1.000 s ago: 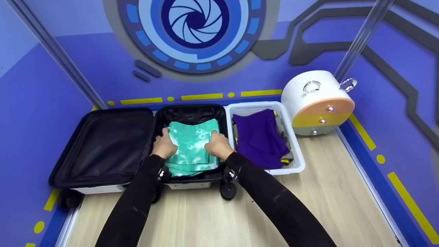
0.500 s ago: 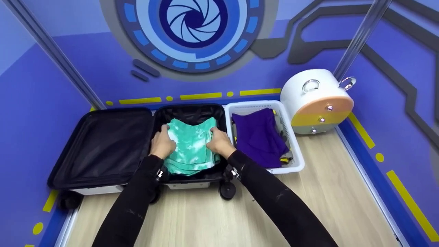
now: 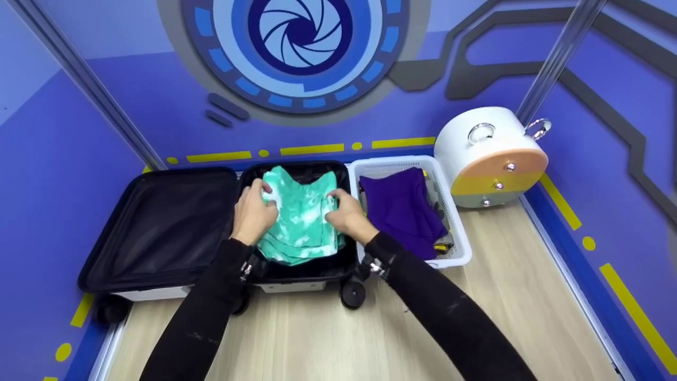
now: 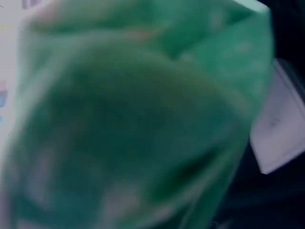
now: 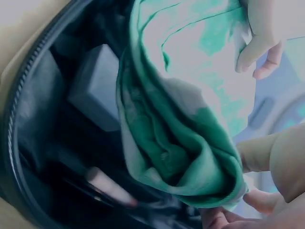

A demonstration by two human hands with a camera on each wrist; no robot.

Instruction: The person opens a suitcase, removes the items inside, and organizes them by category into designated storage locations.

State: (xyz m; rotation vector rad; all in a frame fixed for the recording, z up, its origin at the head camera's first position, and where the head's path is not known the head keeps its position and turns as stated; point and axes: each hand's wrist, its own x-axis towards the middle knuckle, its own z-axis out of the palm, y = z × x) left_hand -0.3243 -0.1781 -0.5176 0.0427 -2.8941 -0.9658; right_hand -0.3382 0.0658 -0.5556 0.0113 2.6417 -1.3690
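Observation:
A folded green-and-white tie-dye garment (image 3: 299, 222) is held up over the right half of the open black-lined suitcase (image 3: 288, 274). My left hand (image 3: 253, 214) grips its left edge, while its right edge is pinched by my right hand (image 3: 350, 217). In the right wrist view the garment's layers (image 5: 190, 143) sag in a loose fold. Beneath it inside the suitcase lie a pale box (image 5: 97, 90) and a small whitish cylindrical item (image 5: 109, 186). Blurred green cloth (image 4: 133, 109) fills most of the left wrist view and hides the left fingers there.
The suitcase's other half (image 3: 164, 227) lies at the left. Right of the suitcase stands a white basket (image 3: 461, 243) with a purple garment (image 3: 396, 211) on top of other clothes. A white drum-shaped drawer cabinet (image 3: 492, 159) sits against the back wall at the right.
Both hands have raised the green garment out of the suitcase's right half. Its upper corners now stand higher, and a dip shows between them.

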